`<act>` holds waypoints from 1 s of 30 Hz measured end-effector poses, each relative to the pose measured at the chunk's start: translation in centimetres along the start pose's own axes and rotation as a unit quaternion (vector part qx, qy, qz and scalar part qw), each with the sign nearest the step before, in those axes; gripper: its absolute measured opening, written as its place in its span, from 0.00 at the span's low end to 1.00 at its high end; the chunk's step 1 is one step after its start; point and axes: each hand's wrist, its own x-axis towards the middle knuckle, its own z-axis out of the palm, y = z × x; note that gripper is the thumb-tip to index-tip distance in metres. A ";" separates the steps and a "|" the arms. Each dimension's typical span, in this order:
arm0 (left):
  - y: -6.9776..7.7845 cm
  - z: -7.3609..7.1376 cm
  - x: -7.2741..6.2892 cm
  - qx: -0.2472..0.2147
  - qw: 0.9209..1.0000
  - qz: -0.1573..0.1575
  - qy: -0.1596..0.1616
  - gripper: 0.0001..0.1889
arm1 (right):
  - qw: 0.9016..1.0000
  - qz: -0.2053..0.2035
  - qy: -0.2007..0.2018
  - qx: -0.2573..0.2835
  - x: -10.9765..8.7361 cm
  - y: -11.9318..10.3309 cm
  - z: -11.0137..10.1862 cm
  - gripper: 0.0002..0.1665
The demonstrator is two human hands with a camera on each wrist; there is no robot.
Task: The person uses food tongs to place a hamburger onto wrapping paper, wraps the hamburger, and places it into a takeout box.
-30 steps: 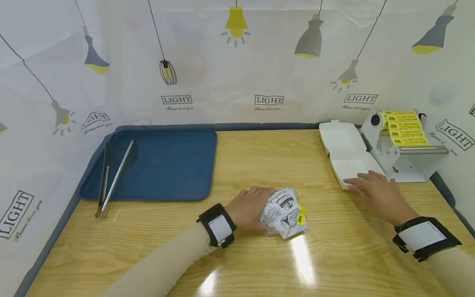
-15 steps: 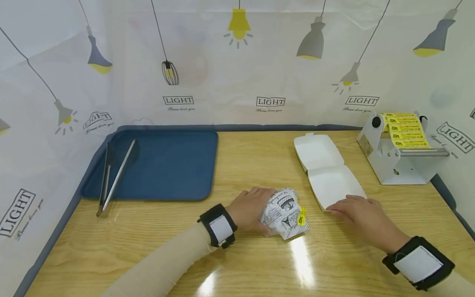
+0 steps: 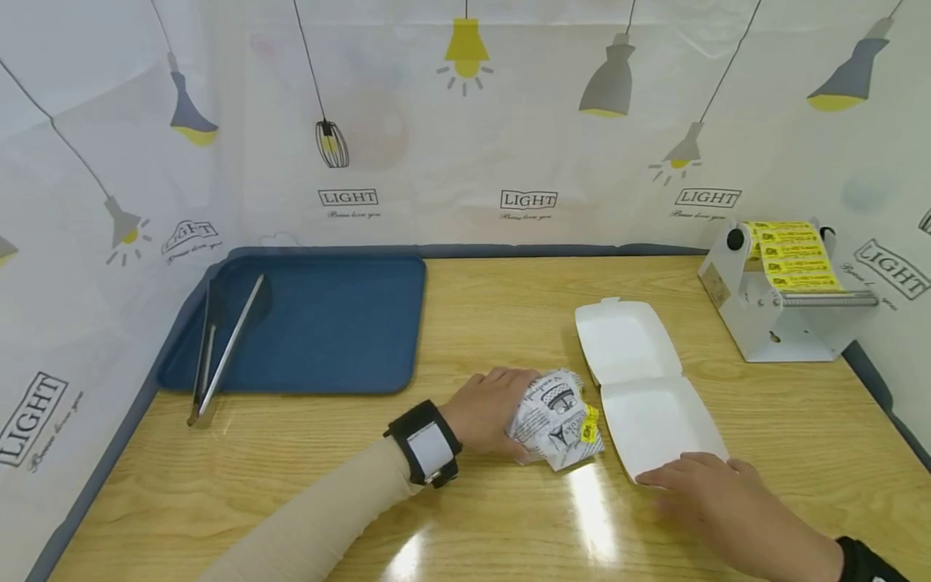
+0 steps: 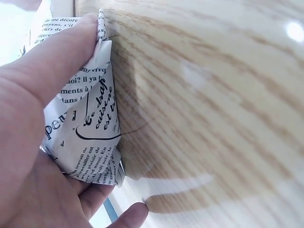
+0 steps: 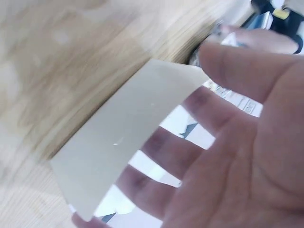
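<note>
My left hand [image 3: 489,411] grips a wrapped burger [image 3: 556,420] on the table, its contents hidden by printed paper. A small yellow label sticks to its right side. In the left wrist view the thumb lies across the wrapper [image 4: 97,114], with fingers round the other side. An open white clamshell box [image 3: 631,343] lies just right of the burger, its lid half to the back. My right hand [image 3: 735,505] holds the box by its front edge. The right wrist view has the fingers hooked over the box's front wall [image 5: 114,128], the thumb near one corner.
A blue tray [image 3: 342,323] stands at the back left, with metal tongs [image 3: 231,347] lying over its left edge. At the back right is a white label dispenser [image 3: 789,319] with a roll of yellow labels [image 3: 800,257]. A printed backdrop rises behind the table.
The right hand has drawn the open box left and then toward the front, away from the label dispenser to beside the burger. The left hand and the burger have stayed in place.
</note>
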 end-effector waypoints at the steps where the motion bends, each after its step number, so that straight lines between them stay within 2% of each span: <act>1: 0.0 0.0 -0.1 -0.001 1.000 0.001 0.001 0.59 | 1.000 -0.001 -0.005 0.004 -0.3 -0.2 0.1 0.17; 8: 0.1 -0.3 -0.4 -0.007 1.000 0.007 0.005 0.58 | 0.996 0.001 -0.080 0.037 -1.7 -1.2 0.8 0.26; 13: 0.1 -0.2 -0.4 -0.002 1.000 0.007 0.002 0.59 | 0.994 0.008 -0.107 0.020 -1.9 -1.3 1.0 0.33; 16: 0.0 -0.2 -0.4 -0.003 1.000 0.006 -0.001 0.59 | 0.997 0.019 -0.080 0.002 -2.0 -1.6 -0.3 0.41; 19: -0.3 -0.1 -0.4 -0.006 1.000 0.006 0.002 0.59 | 1.000 -0.012 0.003 -0.001 -1.7 -2.2 -2.7 0.51; 21: -0.4 -0.2 -0.5 -0.008 1.000 0.006 0.005 0.60 | 0.997 -0.054 0.054 0.008 -0.9 -2.8 -4.3 0.58; 23: -0.5 -0.2 -0.5 -0.006 1.000 0.005 0.008 0.60 | 0.990 -0.112 0.084 0.013 0.7 -3.2 -5.5 0.65; 26: -0.5 -0.4 -0.6 -0.006 1.000 0.004 0.006 0.60 | 0.985 -0.161 0.052 0.036 3.9 -4.0 -6.6 0.70; 30: -0.4 -0.4 -0.6 -0.013 1.000 0.004 0.002 0.60 | 0.984 -0.172 -0.005 0.042 7.6 -4.8 -5.9 0.71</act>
